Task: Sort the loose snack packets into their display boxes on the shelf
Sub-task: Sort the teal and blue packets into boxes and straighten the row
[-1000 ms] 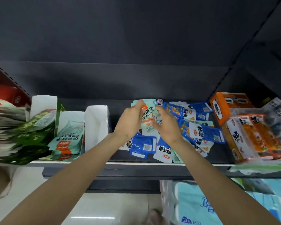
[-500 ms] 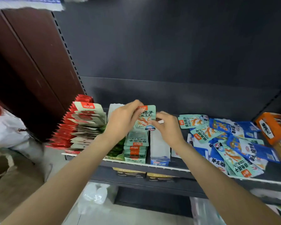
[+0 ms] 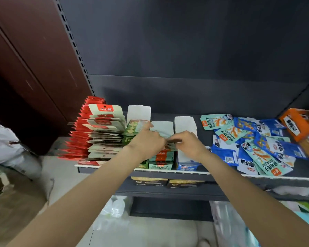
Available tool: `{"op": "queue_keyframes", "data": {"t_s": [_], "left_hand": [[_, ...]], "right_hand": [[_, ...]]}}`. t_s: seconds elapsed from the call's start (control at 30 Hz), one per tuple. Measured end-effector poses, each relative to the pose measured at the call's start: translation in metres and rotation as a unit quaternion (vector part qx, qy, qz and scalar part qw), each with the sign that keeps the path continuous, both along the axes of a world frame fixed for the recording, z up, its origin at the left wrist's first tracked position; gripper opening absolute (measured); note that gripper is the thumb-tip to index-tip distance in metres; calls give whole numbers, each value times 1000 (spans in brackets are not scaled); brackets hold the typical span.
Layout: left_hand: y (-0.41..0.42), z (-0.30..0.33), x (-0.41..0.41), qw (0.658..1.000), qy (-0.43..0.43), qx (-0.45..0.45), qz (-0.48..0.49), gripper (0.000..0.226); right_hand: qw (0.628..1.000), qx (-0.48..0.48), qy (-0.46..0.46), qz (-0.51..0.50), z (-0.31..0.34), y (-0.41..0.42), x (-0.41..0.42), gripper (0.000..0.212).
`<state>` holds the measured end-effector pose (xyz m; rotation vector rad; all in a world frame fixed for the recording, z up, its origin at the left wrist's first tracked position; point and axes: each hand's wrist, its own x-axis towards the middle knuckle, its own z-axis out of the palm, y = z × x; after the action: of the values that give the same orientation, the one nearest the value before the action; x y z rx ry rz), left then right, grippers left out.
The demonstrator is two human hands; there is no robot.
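Over the mint-green display box (image 3: 161,162) near the shelf's front edge, a small stack of mint-green packets (image 3: 170,146) held from both sides, blurred and partly hidden by fingers. Pinched at its left end by the left hand (image 3: 147,140), fingers curled around it; gripped at its right end by the right hand (image 3: 189,142), fingers likewise curled. Just below, more packets of the same mint-green and orange print filed upright inside that box. To its left, touching, a dark green display box (image 3: 132,130) with a tall white back flap. To its right, a blue-fronted display box (image 3: 186,166), white walls, contents not visible. Further left, a fanned stack of red-topped hanging packs (image 3: 100,132) reaching the shelf's end. Out to the right, well apart from the hands, a loose heap of blue packets (image 3: 225,155) and mint-green loose packets (image 3: 264,160) overlapping on the dark shelf (image 3: 301,168). At the far right edge, an orange box (image 3: 292,123), tilted. Beneath, on a lower level, two dark yellow-trimmed cartons (image 3: 166,181) side by side. Behind everything, a plain dark back panel.
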<state>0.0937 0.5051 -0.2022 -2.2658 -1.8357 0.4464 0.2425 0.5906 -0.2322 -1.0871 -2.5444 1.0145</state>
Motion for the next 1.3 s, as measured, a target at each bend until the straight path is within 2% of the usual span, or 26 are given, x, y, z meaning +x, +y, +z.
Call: {"op": "queue_keyframes", "data": {"t_s": [0.1, 0.17, 0.27, 0.33, 0.4, 0.43, 0.47, 0.53, 0.57, 0.67, 0.77, 0.83, 0.93, 1.1, 1.17, 1.3], "left_hand": [[6, 3, 11, 997, -27, -67, 25, 34], [10, 6, 16, 995, -49, -71, 42, 44], [22, 12, 25, 994, -90, -21, 62, 47], [35, 15, 42, 989, -134, 24, 57, 40], [53, 15, 68, 975, -212, 49, 48, 32], [64, 13, 84, 958, -277, 53, 55, 28], [76, 10, 101, 927, -364, 50, 72, 25], [102, 0, 136, 838, -527, 6, 142, 21], [117, -8, 152, 798, -573, -29, 185, 20], [160, -36, 191, 709, -619, -115, 318, 12], [193, -69, 210, 619, -637, -98, 450, 17], [205, -87, 216, 587, -627, -73, 507, 30], [220, -98, 223, 571, -608, -40, 550, 25], [232, -102, 231, 552, -577, -2, 601, 38], [235, -99, 232, 579, -543, 1, 608, 41], [229, -73, 227, 676, -526, -1, 517, 28]], "right_hand": [[1000, -22, 20, 1, 1, 6, 7, 34], [997, -41, 68, -14, 4, 10, 15, 29], [985, -51, 156, -62, 8, 24, 34, 24], [980, -31, 163, -106, 6, 39, 54, 23], [979, -9, 135, -155, -3, 57, 78, 25], [979, -2, 110, -174, -9, 67, 92, 26], [980, 1, 72, -184, -15, 78, 106, 28], [981, 5, -24, -190, -27, 98, 133, 36], [980, 2, -65, -189, -31, 108, 147, 42], [977, -9, -122, -176, -43, 132, 186, 59], [975, -7, -172, -142, -56, 158, 212, 72], [971, -2, -216, -100, -62, 170, 223, 74], [962, -2, -267, -48, -68, 182, 230, 73], [966, -10, -254, -45, -71, 186, 231, 69], [969, -16, -240, -47, -69, 187, 231, 67], [985, -7, -141, -100, -54, 182, 226, 69]]}}
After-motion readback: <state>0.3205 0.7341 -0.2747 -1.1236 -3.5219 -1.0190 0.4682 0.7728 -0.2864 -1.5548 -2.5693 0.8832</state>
